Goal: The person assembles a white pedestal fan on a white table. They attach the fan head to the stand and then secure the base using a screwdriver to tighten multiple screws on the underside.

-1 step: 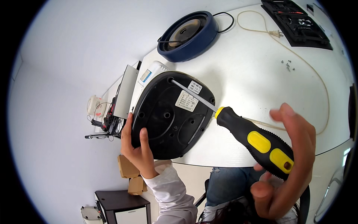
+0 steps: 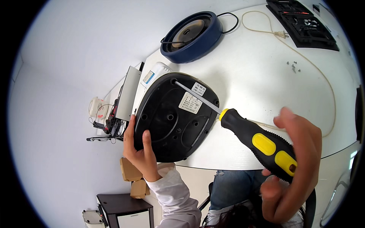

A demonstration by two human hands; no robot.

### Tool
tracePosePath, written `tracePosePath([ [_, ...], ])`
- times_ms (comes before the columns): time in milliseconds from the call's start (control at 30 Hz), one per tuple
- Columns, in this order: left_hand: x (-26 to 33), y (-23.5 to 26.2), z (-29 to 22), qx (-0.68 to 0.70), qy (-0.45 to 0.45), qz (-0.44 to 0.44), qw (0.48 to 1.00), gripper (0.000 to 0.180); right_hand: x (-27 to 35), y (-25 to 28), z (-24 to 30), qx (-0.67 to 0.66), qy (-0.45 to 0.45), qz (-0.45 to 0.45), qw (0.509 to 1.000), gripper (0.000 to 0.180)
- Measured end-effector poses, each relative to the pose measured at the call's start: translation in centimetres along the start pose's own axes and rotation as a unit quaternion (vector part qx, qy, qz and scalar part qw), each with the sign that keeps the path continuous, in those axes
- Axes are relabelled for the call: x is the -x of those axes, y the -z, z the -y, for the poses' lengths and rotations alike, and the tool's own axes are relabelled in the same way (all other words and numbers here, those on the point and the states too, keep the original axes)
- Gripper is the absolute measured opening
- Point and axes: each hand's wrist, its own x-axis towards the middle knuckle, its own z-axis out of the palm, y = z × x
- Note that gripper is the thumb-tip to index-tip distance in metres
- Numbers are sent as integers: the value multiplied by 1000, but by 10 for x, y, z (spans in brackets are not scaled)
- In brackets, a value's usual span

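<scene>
A black, rounded appliance base [image 2: 156, 102] is tipped up with its underside facing me, showing screw holes and two white labels. My left hand [image 2: 142, 148] grips its lower left edge, thumb on the underside and fingers at the rim. A screwdriver [image 2: 262, 142] with a black and yellow handle has its shaft slanting across the base, its tip in the upper hole. Loosely curled around the handle's butt end is my right hand [image 2: 300, 163], index finger raised off the grip. Part of that hand is hidden behind the handle.
A dark blue round housing [image 2: 201, 47] with a black cord lies at the back of the white table [image 2: 243, 79]. Several small screws [image 2: 293, 67] sit to the right, inside a loop of pale power cord [image 2: 334, 98]. A black tool case [image 2: 304, 26] lies open at the far right.
My right hand has shifted slightly, its fingertips and thumb moving a little around the handle end. The appliance base, the left hand and the screwdriver's tip have stayed in place.
</scene>
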Motion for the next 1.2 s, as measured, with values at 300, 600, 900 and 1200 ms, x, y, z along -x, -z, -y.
tracePosePath([
  [300, -1, 1, 1, 3, -7, 3, 1000, 38, -19, 5, -12, 31, 145, -28, 989, 51],
  [600, -1, 0, 2, 0, -13, -2, 1000, 39, -4, 1, -2, -8, 50, 23, 998, 50],
  [900, -1, 0, 0, -1, -5, 1, 1000, 39, -10, 5, -2, -41, 95, -31, 994, 60],
  [1200, -1, 1, 3, -3, -4, 1, 1000, 39, -4, 2, -1, -86, 54, 6, 995, 47],
])
